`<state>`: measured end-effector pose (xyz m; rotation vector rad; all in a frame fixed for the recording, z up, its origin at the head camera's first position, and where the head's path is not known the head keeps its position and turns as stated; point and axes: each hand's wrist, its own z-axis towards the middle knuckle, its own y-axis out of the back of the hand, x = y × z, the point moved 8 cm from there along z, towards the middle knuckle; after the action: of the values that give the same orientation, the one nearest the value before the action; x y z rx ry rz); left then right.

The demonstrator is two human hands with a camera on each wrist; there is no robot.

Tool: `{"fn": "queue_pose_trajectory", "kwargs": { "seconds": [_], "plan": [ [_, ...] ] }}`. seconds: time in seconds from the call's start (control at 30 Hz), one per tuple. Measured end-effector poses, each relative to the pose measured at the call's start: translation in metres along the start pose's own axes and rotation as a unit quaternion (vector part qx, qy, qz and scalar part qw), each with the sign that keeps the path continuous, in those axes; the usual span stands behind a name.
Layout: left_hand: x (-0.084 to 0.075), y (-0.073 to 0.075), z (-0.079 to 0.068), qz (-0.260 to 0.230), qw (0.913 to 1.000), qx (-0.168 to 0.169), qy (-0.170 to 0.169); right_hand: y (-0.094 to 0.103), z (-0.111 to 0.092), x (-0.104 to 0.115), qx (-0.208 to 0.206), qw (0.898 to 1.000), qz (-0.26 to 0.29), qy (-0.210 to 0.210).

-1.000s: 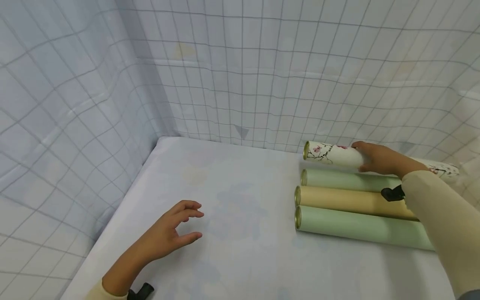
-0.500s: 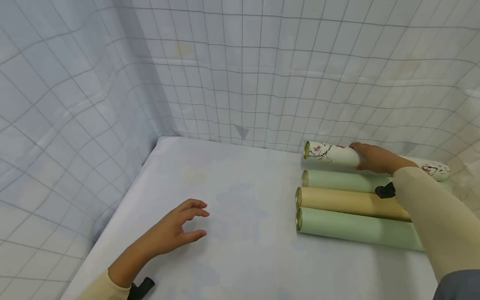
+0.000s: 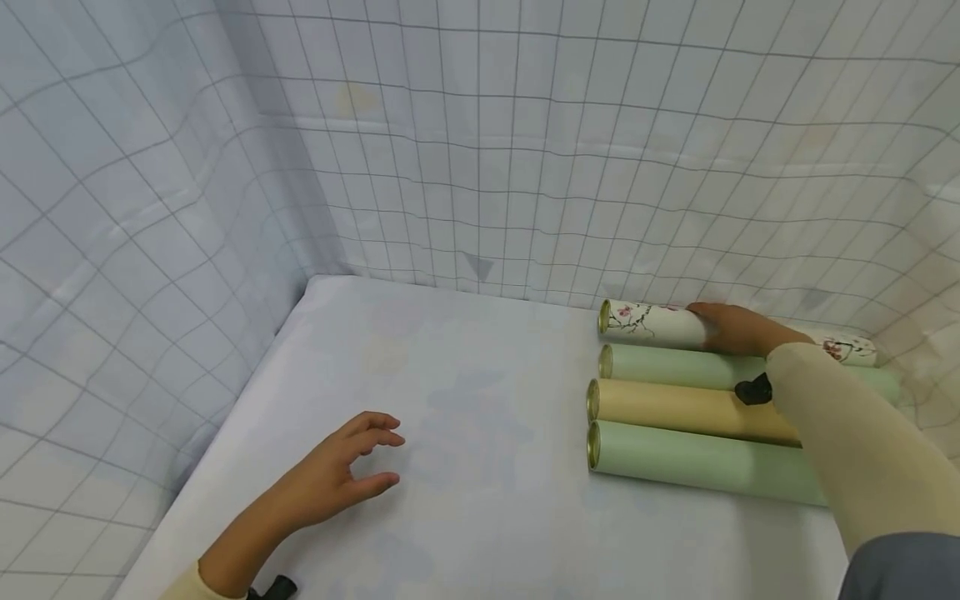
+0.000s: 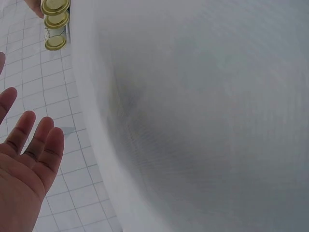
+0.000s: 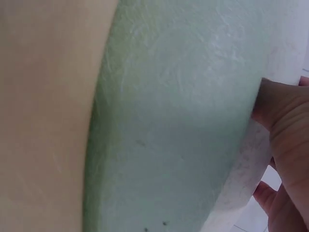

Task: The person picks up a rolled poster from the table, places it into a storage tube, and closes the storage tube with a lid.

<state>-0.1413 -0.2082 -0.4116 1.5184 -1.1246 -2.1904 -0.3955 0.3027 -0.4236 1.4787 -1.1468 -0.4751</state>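
A white cardboard tube with a pink blossom print [image 3: 660, 325] lies at the back right of the table in the head view. My right hand [image 3: 738, 329] grips it around its middle, hiding that part. In front of it lie a pale green tube [image 3: 675, 363], a yellow tube [image 3: 667, 407] and another green tube [image 3: 697, 457], all roughly parallel with gold-coloured end caps. The right wrist view shows my thumb between the white tube and the neighbouring green tube [image 5: 178, 111]. My left hand [image 3: 337, 467] hovers over the left of the table, fingers spread and holding nothing.
A white sheet covers the table [image 3: 480, 517]. Grid-patterned cloth [image 3: 480, 150] hangs as walls behind it and on both sides. The right forearm [image 3: 862, 442] passes over the tubes and hides their right parts.
My right hand has lowered the white blossom tube and brought it closer to the green tube beside it. The left hand has barely moved and stays spread.
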Motion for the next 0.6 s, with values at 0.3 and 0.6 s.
{"fn": "queue_pose_trajectory", "kwargs": {
  "seconds": [0.3, 0.6],
  "plan": [
    [0.000, -0.004, 0.004, -0.013, 0.9999, 0.000, -0.001, 0.002, -0.011, 0.005, -0.014, 1.000, 0.017, -0.022],
    [0.001, -0.009, 0.013, 0.008, 0.9999, -0.003, -0.014, 0.025, -0.096, 0.041, -0.108, 0.993, 0.047, -0.007]
  ]
}}
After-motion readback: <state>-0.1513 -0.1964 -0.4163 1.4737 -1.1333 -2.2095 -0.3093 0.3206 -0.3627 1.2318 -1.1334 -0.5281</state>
